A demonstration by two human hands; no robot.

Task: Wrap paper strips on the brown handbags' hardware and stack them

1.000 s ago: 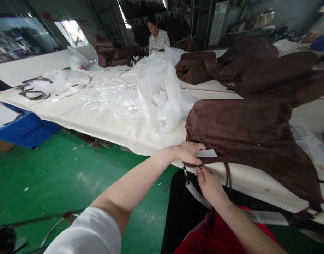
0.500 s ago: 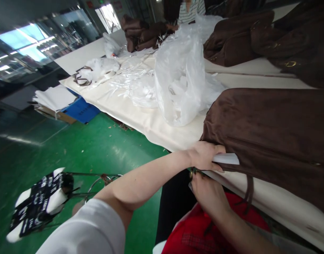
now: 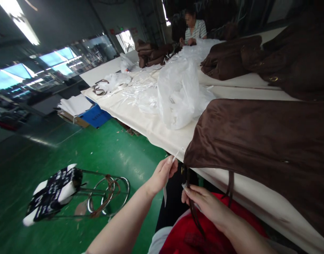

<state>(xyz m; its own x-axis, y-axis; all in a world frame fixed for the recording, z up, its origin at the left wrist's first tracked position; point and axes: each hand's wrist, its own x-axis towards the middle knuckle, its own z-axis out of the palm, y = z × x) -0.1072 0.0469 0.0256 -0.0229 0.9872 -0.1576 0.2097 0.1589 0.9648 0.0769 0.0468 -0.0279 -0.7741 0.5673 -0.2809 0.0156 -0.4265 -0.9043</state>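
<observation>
My left hand (image 3: 162,173) is closed on a thin white strip (image 3: 165,197); one end pokes out above the fingertips and the other hangs below. Just right of it, my right hand (image 3: 201,198) pinches a dark brown strap (image 3: 195,217), with a small whitish piece also showing at its fingers. That strap hangs from the near left corner of a brown leather-like bag (image 3: 257,130). The bag lies flat on the pale-covered table (image 3: 162,135), a zip running along it. A second brown strap (image 3: 231,183) droops over the table edge.
Clear plastic bags (image 3: 178,102) are heaped mid-table, with brown bags (image 3: 228,58) piled behind. A person (image 3: 195,30) sits at the far side. On the green floor stand a stool with a patterned seat (image 3: 54,190) and a blue box (image 3: 95,114).
My left hand has come off the bag's corner, moving left and down with a white strip. My right hand has moved slightly lower along the strap. The view has tilted up.
</observation>
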